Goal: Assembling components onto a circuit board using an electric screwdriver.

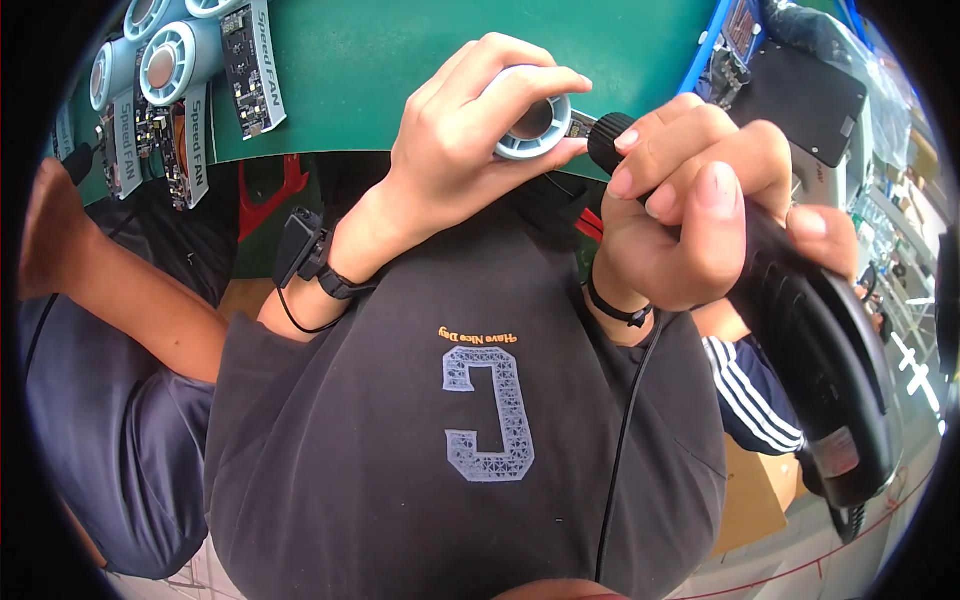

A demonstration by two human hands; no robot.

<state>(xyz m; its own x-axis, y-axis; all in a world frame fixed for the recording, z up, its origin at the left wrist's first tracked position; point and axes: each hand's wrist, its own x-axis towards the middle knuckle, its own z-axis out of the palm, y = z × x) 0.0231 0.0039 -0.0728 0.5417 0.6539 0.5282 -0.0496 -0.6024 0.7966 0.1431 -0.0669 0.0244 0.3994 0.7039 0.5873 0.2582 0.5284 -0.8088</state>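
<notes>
My left hand [470,130] grips a small round light-blue fan housing [535,125] at the near edge of the green mat [400,60]. My right hand [690,200] is wrapped around a black electric screwdriver [810,330], whose black tip collar [605,140] sits right beside the fan housing. The bit itself is hidden between my fingers and the fan. Both wrists wear black straps, and a cable runs down from the right one.
Several finished light-blue fans with black circuit boards [180,80] lie in a row at the mat's far left. A person in dark clothes [110,330] sits to my left. A blue tray [735,40] and black equipment [810,95] stand at the right.
</notes>
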